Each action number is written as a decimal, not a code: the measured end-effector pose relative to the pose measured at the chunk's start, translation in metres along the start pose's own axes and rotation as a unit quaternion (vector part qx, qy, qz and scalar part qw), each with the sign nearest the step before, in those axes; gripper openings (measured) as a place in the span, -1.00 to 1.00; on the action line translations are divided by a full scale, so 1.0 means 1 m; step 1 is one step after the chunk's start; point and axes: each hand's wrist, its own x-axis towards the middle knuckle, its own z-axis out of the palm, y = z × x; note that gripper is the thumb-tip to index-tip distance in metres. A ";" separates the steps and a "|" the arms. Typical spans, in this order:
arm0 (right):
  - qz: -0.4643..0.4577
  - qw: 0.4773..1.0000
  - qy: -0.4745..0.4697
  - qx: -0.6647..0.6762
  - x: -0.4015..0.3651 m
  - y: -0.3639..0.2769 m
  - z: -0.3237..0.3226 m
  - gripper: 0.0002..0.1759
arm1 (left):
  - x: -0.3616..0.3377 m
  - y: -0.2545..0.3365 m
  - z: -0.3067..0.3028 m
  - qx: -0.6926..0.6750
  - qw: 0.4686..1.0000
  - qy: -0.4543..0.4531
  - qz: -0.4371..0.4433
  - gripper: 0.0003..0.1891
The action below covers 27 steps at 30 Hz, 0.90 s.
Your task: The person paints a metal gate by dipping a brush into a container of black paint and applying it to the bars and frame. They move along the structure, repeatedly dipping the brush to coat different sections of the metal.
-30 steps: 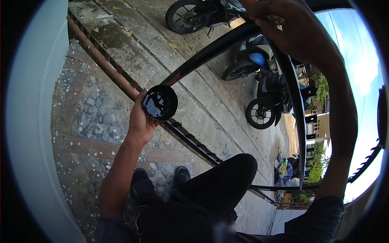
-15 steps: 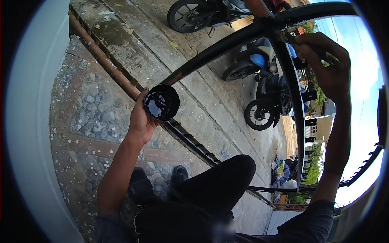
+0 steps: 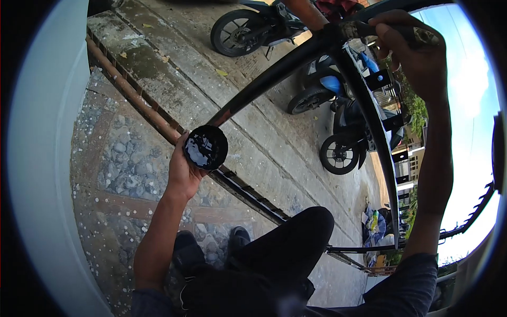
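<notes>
My left hand (image 3: pixel 183 171) is wrapped around a round black cup of glossy black paint (image 3: pixel 205 148), its open top facing me. Up at the right, my right hand (image 3: pixel 412 55) grips a paintbrush (image 3: pixel 369 29). The brush's tip is at a joint of the metal frame (image 3: pixel 338 45), where several bars meet; the bristles are hard to make out against the black. Most of the frame is coated black, while one bar (image 3: pixel 307 13) going up from the joint is reddish brown. A small brown patch also shows low on the slanting bar, just above the cup.
A low rail (image 3: pixel 132 94), brown at one end and black at the other, crosses the ground below the cup. Beyond the frame stand parked motorcycles (image 3: pixel 338 153). A white wall (image 3: pixel 47 158) curves along the left. My bent knee (image 3: pixel 311 227) is near the rail.
My right hand and the brush have shifted left and up to the joint's top. The whole view has tilted slightly; my left hand still holds the cup.
</notes>
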 end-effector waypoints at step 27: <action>-0.021 0.986 0.159 -0.045 0.003 -0.042 0.047 -0.87 | -0.005 0.007 0.013 0.010 1.000 -0.014 0.001 -0.46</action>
